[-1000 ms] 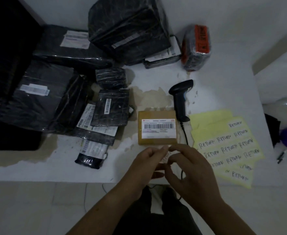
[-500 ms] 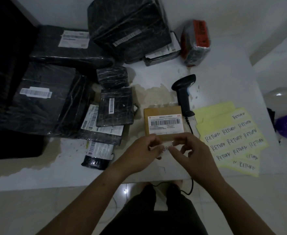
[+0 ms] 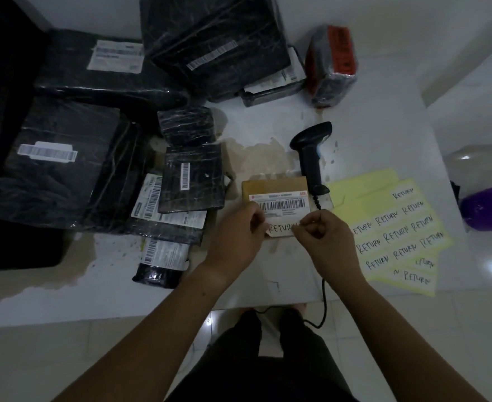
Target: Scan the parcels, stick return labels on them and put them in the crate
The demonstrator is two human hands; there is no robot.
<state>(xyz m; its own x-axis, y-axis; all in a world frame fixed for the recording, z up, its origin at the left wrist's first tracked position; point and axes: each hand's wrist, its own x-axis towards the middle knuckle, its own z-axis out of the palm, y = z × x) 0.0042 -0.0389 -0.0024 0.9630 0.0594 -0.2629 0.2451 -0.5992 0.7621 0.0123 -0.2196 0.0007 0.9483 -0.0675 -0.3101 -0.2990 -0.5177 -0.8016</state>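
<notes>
A small brown parcel with a white barcode label lies near the table's front edge. Over its near edge sits a white sticker reading RETURN. My left hand pinches the sticker's left end and my right hand pinches its right end. Whether the sticker touches the parcel I cannot tell. Yellow sheets of RETURN labels lie to the right. A black handheld scanner lies just behind the parcel, its cable running off the table's front. The dark crate is at the far left.
Several black-wrapped parcels crowd the left and back of the white table. A red and grey wrapped parcel stands at the back right. A purple basket sits on the floor to the right.
Both hands moved forward from the table's edge, carrying the sticker onto the near edge of the brown parcel. The sticker is now stretched flat between them.
</notes>
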